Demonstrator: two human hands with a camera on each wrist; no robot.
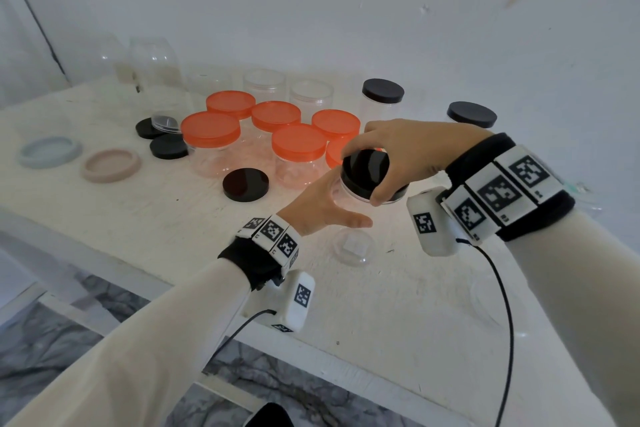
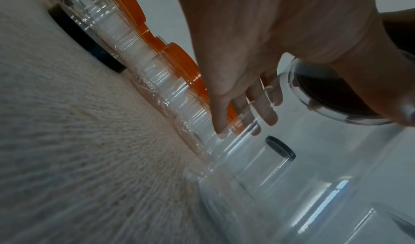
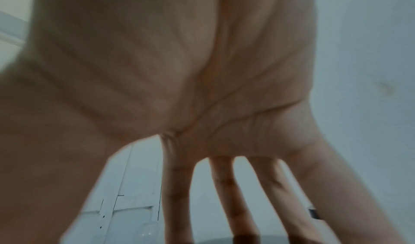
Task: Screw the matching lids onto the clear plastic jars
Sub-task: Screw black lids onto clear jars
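**Grips first: left hand on the jar body, right hand clamped on the black lid from above**

So the left hand (image 1: 318,206) has its grip wrapped round the side of a clear jar (image 1: 341,196), fingers curled behind the plastic and thumb sticking out toward the near edge of the counter (image 1: 104,218). That jar stands upright, a bit right of centre, just in front of the cluster of orange-lidded jars (image 1: 298,149).

Right over it, the right hand (image 1: 398,152) comes down from above, its grip spread wide and curled round the rim of the black lid (image 1: 367,172), thumb on the near side and fingertips on the far side. The right wrist view is mostly palm and blur, so I can't honestly tell how tight that hold is.

The one thing that matters for the twist: the lid sits straight on top of the jar mouth, so the jar's long axis runs vertically up into the right palm. Left hand is below and to the side, bracing; right hand is the one on the turning axis. My guess is the lid looks roughly level, which it needs to be or the threads will cross.

Further right, two more clear jars already wear black lids (image 1: 382,90).
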